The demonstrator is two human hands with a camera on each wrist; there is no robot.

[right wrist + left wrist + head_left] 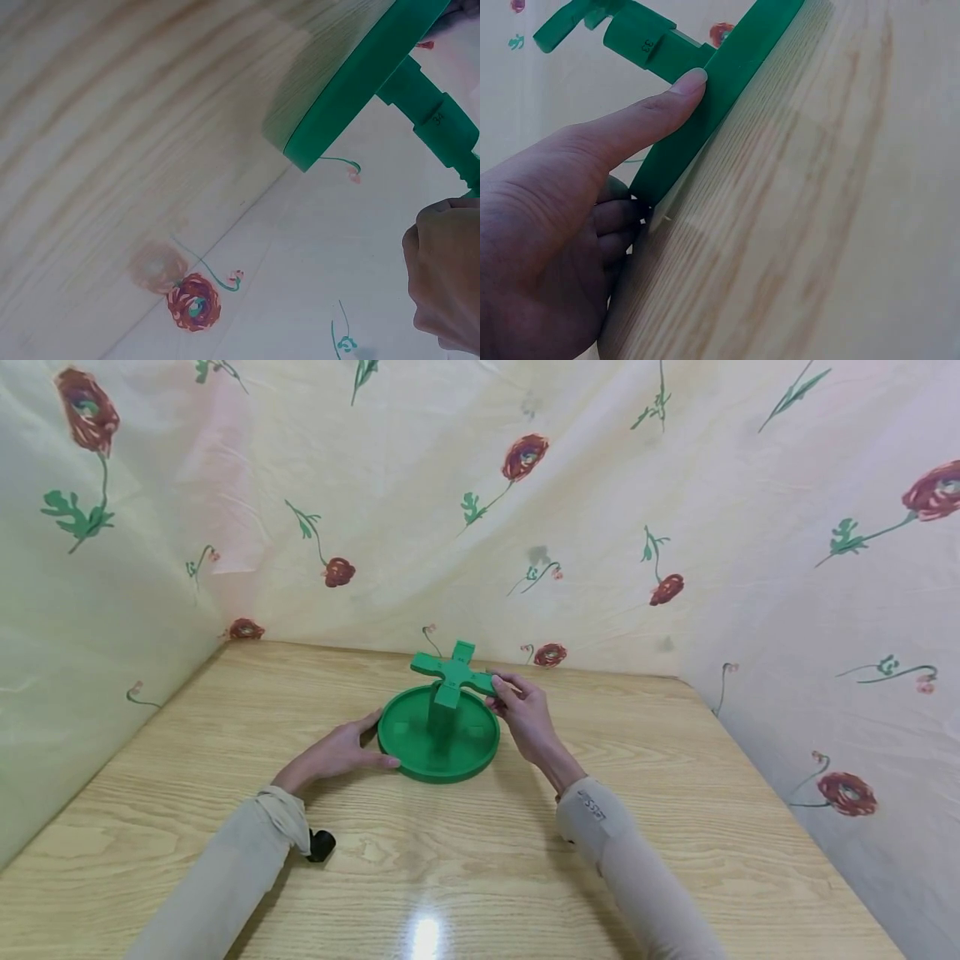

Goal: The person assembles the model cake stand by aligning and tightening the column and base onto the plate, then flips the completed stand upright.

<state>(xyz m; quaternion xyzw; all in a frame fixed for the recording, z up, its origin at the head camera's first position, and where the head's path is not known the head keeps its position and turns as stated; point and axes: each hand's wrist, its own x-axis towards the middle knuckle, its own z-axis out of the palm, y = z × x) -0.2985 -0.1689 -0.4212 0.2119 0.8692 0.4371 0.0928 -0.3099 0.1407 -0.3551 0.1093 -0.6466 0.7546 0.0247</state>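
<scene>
The matte green four-armed cross (455,672), at the centre of the head view, tops a dark green upright post (441,720) on a green round rimmed tray (442,777). The right hand's (525,714) grip pinches one arm; the left hand's (341,750) grips the tray's rim on the pale wood-grain surface (450,835). Best keep tray steady, cross level.

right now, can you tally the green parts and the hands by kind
Round green rimmed tray: 1
Upright green stepped post, counted as one piece: 1
Flat green four-armed cross: 1
Bare hands, left hand and right hand: 2
Total: 5
</scene>
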